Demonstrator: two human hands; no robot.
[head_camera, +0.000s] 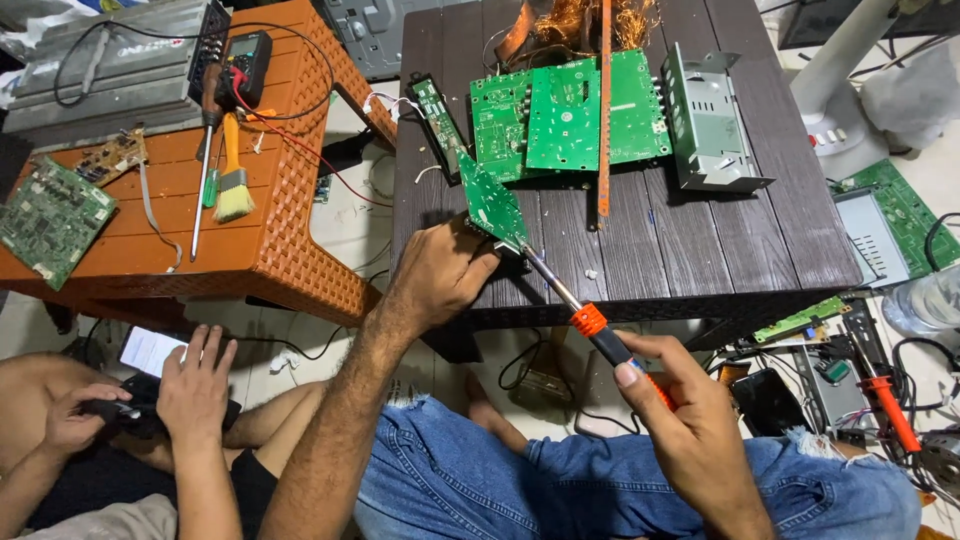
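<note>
Holding a small green circuit board (492, 205) tilted up on the near edge of the dark table (700, 250), the left hand (435, 275) gripped the board's lower end, fingers curled shut around it. The board's long axis ran from that grip up and away toward the table's middle, its upper corner leaning toward the pile of larger green boards (570, 115). The right hand (690, 410) was closed around the black-and-orange handle of a soldering iron (590, 320), held like a pen. The iron's long axis slanted from that grip, low and to the right, up and leftward, so its metal tip pointed at the lower right edge of the small board, just beside the left hand's fingers. Whether the tip actually touched the board was hard to tell; it appeared to be at or very near the edge. The left hand was therefore nearer the board, and the right hand stood well back along the iron's shaft, above the person's denim-clad knee.

A grey metal chassis (710, 125) sat on the table to the right of the pile. Another person's hands (195, 385) held a dark object at lower left, beside an orange table (290, 240) carrying a brush (233, 180) and a multimeter (245, 65).
</note>
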